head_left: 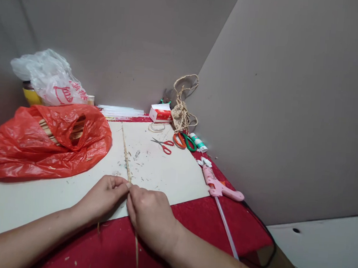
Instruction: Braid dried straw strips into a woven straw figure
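A thin, straw-coloured cord (125,154) runs from the far part of the white board (184,184) towards me and looks twisted or braided. My left hand (109,192) pinches it at the near end, fingertips closed. Right beside it, my right hand (150,210) is closed on the same cord, and the two hands' fingertips touch. Below my right hand, a loose flat strand (136,250) hangs over the red cloth (111,248). Another short wisp (98,228) shows under my left hand. The exact grip point is hidden by the fingers.
At left lies a red plastic bag (80,159) holding dry strips, with a white plastic bag (51,76) behind. Red-handled scissors (165,146), green-handled scissors (189,143), a rope bundle (182,113) and a small box (160,113) sit farther back. A pink glue gun (216,186) rests at right.
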Action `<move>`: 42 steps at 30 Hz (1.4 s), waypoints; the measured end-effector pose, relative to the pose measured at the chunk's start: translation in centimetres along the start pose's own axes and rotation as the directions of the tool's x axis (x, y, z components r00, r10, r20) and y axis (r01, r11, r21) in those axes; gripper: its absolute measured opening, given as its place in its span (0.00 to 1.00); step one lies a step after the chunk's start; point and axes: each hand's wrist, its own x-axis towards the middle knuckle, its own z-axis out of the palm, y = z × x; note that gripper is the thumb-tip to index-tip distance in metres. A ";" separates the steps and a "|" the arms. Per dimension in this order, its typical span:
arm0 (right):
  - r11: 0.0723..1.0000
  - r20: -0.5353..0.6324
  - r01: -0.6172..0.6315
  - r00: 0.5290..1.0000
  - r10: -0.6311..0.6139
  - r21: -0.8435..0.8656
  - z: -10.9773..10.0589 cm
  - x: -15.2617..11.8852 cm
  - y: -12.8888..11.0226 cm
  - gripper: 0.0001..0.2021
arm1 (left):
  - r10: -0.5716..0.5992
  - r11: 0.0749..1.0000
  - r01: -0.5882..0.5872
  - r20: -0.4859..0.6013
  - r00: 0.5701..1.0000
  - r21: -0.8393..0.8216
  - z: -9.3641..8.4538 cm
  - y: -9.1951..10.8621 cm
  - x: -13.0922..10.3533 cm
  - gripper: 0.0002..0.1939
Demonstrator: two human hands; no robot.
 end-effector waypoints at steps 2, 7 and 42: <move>0.996 0.008 0.040 0.999 -0.040 -0.085 0.2 0.0 -0.4 0.09 | -0.016 1.000 0.017 -0.022 1.000 0.015 -0.1 -0.3 0.1 0.11; 0.965 -0.011 0.173 0.984 -0.178 -0.199 0.5 -0.8 -2.0 0.09 | -0.071 0.997 0.068 -0.068 0.995 -0.048 -0.1 -0.7 0.1 0.09; -0.036 0.559 -0.580 0.798 -0.225 0.814 -0.3 3.1 3.4 0.11 | 0.111 0.994 -0.112 0.158 0.981 -0.004 -0.7 0.6 -0.3 0.14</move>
